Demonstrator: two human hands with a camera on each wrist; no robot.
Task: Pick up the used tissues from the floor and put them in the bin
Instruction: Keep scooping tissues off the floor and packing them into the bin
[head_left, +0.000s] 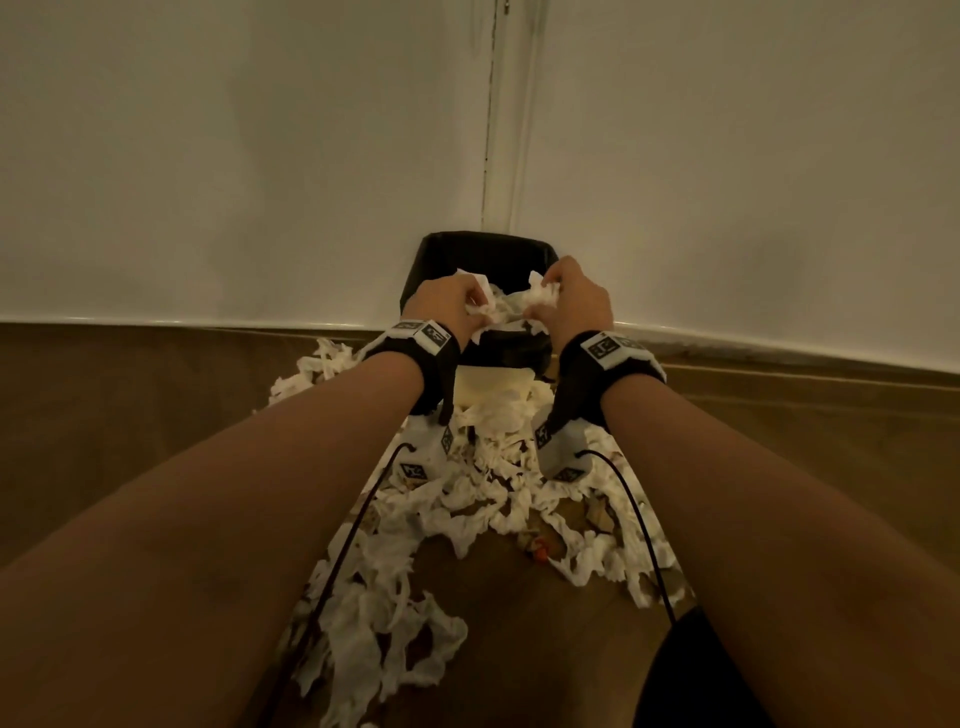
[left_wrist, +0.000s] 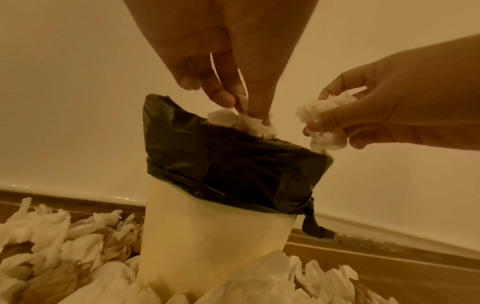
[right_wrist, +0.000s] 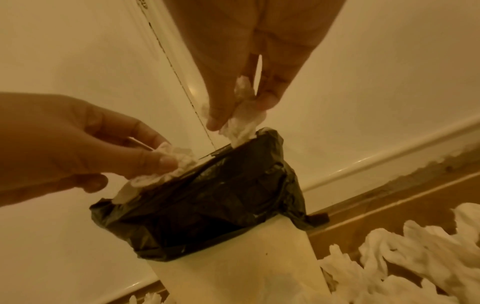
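Observation:
A small cream bin (head_left: 491, 387) (left_wrist: 215, 246) (right_wrist: 241, 267) lined with a black bag (head_left: 488, 254) (left_wrist: 233, 164) (right_wrist: 207, 205) stands against the white wall. Both hands hover over its mouth. My left hand (head_left: 452, 306) (left_wrist: 233, 98) (right_wrist: 85, 148) pinches a crumpled white tissue (head_left: 485, 306) (left_wrist: 246, 123) (right_wrist: 166, 170) at the rim. My right hand (head_left: 571, 296) (right_wrist: 241, 102) (left_wrist: 384, 111) pinches another tissue wad (head_left: 540, 299) (right_wrist: 244, 121) (left_wrist: 322, 121) beside it. Many torn white tissues (head_left: 467, 493) lie scattered on the brown floor in front of the bin.
The white wall with a vertical seam (head_left: 488, 130) rises right behind the bin, with a skirting strip (head_left: 208, 321) along the floor. A small orange scrap (head_left: 541, 555) lies among the tissues. Black cables (head_left: 343, 561) run from the wrist cameras. A dark shape (head_left: 691, 675) sits bottom right.

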